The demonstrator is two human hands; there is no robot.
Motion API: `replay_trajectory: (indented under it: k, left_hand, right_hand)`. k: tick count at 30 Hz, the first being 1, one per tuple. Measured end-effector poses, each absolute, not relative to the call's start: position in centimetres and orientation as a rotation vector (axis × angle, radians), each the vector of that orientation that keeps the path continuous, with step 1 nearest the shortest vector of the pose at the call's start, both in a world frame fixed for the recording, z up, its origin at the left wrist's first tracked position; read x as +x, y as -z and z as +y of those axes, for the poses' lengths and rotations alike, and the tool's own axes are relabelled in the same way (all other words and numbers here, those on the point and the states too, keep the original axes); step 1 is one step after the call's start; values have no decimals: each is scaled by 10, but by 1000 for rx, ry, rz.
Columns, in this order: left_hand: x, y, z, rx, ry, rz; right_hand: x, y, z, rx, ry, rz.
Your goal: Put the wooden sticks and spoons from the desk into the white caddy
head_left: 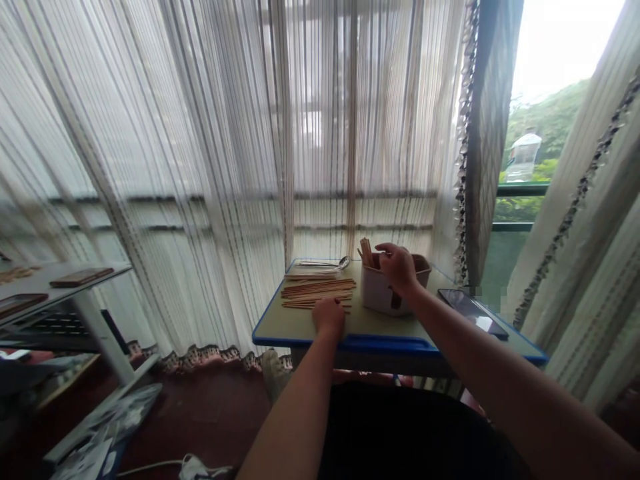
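Item: slim, reddish-brown wooden sticks (319,288), chopstick-like, lying in loose, roughly parallel rows left of the container and beyond the left hand (329,316).
Grip, left: the hand is curling knuckles-up at the near right end of the sticks; whether its fingers are enclosing any cannot be told.
Container: deep, pale box with a brown rim (374,291), standing right of the sticks, a dark brown patch showing on its front.
Contents: a bunch of upright wooden sticks (367,253) is leaning in its left end, tips rising above the rim; the rest of the inside is being hidden by the right hand (397,262).
Grip, right: the hand is hanging over the opening, fingers partly bent, one pointing towards the bunch; whether it is holding anything cannot be told.
Step, as judged: sticks are being sorted by hand between desk and container; the next move is calling for a light pinch and a lift that is avoiding the rim.
Outward: a silver metal slotted spoon (344,263) is lying behind the rows; a flat, dark glossy tablet-like device (473,312) is resting right of the container; a beige desk with blue edging (274,323) is bearing all; a sheer striped curtain (225,167) is hanging behind.
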State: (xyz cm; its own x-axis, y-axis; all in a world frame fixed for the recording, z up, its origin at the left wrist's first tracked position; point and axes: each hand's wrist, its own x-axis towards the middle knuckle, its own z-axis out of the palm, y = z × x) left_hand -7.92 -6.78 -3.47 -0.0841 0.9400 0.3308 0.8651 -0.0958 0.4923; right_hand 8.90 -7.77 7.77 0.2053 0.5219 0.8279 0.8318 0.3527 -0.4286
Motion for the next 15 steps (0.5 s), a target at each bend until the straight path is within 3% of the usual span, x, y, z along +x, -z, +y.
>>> replay_trajectory:
  k: [6,11,15]
  left_hand:
    - [-80,35,-68,1987,-966,1972]
    - [-80,35,-68,1949,-1006,1952]
    - [-79,34,-68,1936,-1014,1966]
  right_hand:
    - [60,-30,-119,-1104,373,-1636]
    - [47,29,-117,-1484,163,-1835]
    - [44,38,-107,-1802,100,-1943]
